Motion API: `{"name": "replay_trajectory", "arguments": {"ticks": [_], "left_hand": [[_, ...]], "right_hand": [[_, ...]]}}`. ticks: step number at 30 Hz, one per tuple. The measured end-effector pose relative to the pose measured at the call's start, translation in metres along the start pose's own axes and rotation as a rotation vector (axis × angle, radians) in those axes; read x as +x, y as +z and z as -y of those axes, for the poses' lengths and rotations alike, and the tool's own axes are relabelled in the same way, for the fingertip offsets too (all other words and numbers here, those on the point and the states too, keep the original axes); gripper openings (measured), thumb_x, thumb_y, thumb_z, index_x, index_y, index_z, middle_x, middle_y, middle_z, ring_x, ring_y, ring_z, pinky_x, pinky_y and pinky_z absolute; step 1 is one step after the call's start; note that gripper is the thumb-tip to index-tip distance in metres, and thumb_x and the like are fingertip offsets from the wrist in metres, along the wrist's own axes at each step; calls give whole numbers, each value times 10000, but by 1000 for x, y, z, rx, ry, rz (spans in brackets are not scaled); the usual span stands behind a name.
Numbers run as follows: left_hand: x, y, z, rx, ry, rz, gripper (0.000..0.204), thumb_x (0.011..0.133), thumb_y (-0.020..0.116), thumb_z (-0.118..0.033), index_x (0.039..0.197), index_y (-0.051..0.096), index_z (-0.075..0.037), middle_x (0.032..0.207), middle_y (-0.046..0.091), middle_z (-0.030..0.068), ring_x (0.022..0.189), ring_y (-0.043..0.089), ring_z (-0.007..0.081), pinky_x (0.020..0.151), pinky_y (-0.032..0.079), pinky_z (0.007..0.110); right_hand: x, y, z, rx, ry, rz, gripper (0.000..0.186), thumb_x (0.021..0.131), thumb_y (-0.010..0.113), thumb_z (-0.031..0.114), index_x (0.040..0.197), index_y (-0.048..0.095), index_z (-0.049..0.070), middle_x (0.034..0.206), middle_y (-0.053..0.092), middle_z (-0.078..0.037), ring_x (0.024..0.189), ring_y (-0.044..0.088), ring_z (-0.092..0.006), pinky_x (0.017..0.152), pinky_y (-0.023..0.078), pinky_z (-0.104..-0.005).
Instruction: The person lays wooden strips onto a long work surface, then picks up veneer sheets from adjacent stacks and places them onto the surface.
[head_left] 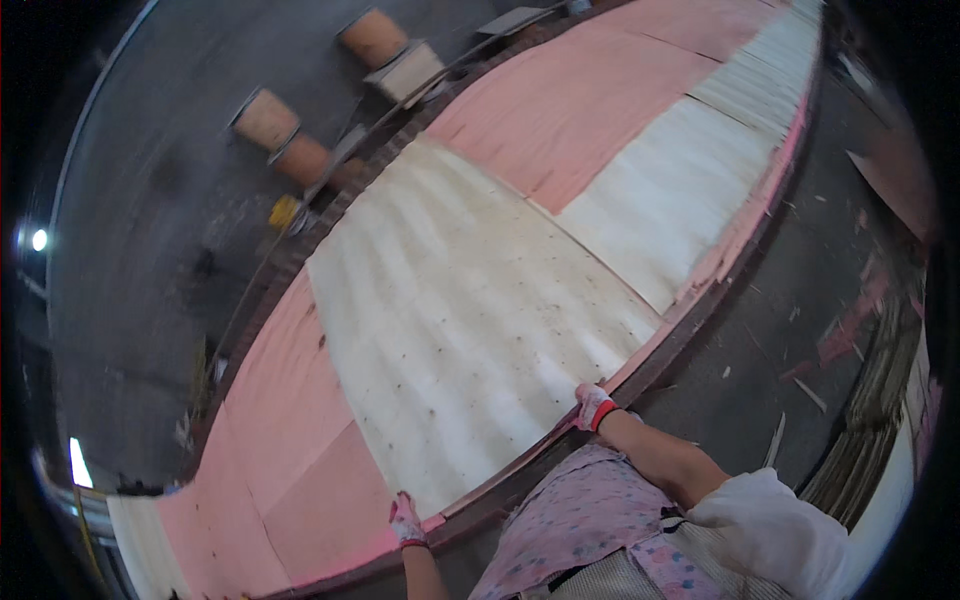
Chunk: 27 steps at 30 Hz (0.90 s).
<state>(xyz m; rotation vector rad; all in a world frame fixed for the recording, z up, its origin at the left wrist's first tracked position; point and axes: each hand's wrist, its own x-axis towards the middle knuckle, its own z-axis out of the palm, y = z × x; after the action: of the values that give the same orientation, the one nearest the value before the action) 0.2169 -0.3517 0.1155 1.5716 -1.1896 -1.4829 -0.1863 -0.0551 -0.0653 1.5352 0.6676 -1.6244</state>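
Observation:
A large pale wood veneer sheet with small dark specks and gentle ripples lies across a long table, over pink-coated sheets. My left hand, in a pink-stained white glove with a red cuff, is closed on its near left corner. Farther right along the same near edge, my right hand, gloved alike, is closed on the sheet near its right corner. The fingertips of both hands are partly hidden at the edge. Left of this sheet shows a pink sheet, and beyond its right side another pale sheet.
The table's dark near edge runs just in front of me. Stacked veneer and wood scraps lie on the floor to the right. Several brown drums and a yellow container stand beyond the table's far side.

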Motion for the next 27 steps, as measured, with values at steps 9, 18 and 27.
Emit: {"name": "replay_trajectory", "arguments": {"ticks": [9,18,27], "left_hand": [[-20,-28,61,245,77,-240,390,777,729,-174,1064,519,-14,957,571,60,903,534,189,745,464,348],[-85,-14,108,391,-426,-94,181,855,634,-290,940,623,-131,812,605,8,669,553,132,551,436,263],[-134,-26,134,199,-626,114,190,896,580,-293,758,544,-167,621,487,-30,490,450,123,423,375,263]], "right_hand": [[-125,1,3,-627,-112,503,289,787,599,220,946,430,49,851,543,-157,722,549,-338,659,503,-507],[-179,-8,10,-382,-313,288,224,896,568,248,1017,531,64,928,594,-89,792,594,-226,671,492,-371],[-198,26,28,-866,-1470,553,333,850,532,-26,1177,560,33,1104,610,-39,833,549,-66,725,446,-181]]}}
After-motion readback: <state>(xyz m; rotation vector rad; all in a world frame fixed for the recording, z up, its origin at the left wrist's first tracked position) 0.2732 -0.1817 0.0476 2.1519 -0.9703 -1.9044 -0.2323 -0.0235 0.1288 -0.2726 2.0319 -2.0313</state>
